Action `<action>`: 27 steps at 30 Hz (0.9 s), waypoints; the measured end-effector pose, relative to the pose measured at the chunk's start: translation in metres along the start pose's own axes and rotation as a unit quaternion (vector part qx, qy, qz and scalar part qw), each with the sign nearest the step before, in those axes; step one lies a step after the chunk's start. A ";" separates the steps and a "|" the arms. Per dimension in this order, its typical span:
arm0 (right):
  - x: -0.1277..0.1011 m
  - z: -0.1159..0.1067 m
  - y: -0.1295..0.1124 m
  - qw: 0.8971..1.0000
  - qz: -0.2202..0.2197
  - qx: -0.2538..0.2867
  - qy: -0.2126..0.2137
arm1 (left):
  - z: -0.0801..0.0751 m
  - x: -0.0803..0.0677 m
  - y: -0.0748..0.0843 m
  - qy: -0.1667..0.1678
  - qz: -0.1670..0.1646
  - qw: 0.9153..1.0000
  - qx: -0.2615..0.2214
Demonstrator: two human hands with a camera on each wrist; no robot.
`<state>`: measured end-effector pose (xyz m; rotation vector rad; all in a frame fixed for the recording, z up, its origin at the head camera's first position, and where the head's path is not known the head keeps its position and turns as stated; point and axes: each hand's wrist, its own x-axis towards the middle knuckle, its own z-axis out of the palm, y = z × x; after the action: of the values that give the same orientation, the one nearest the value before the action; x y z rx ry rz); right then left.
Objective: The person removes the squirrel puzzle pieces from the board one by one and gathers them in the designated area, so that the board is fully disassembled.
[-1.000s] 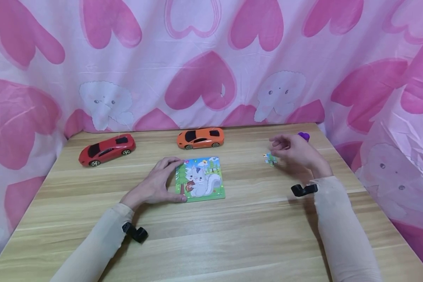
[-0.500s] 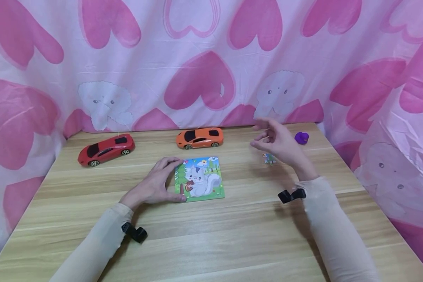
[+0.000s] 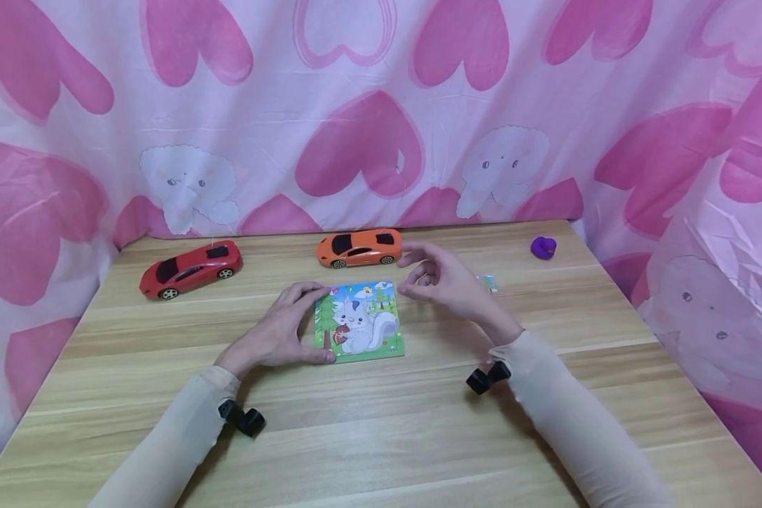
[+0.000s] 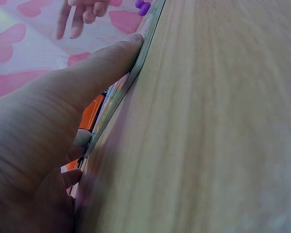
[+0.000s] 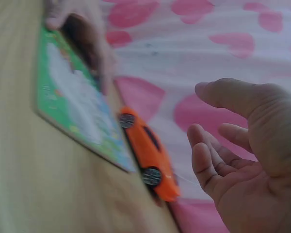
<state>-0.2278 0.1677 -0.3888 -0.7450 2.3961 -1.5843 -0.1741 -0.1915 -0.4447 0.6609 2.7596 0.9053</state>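
Note:
A square picture puzzle [image 3: 362,328] with a white squirrel on a green and blue scene lies flat on the table. My left hand [image 3: 279,328] holds its left side, thumb at the near corner and fingers at the far corner. The left wrist view shows the thumb [image 4: 106,63] along the board's edge. Just off the puzzle's far right corner hovers my right hand [image 3: 441,282], fingers loosely bent with nothing between them. Beyond that hand a small puzzle piece [image 3: 487,283] lies on the table, partly hidden by it.
An orange toy car [image 3: 359,248] stands behind the puzzle, and a red toy car [image 3: 192,270] is at the back left. A purple rubber duck [image 3: 543,248] sits at the back right. Pink heart-patterned cloth [image 3: 362,141] borders the wooden table [image 3: 355,437].
My right hand has moved left, from over the small puzzle piece to beside the puzzle's far right corner, uncovering the purple duck. My left hand and the puzzle have stayed in place.

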 end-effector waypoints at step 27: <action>-0.002 0.047 0.023 0.983 0.023 -0.152 -0.103 | 0.000 0.001 0.001 -0.005 -0.009 1.000 -0.003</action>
<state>-0.2143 0.1378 -0.4298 -0.8530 2.5045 -1.0755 -0.1743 -0.1905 -0.4442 0.6373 2.7485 0.9044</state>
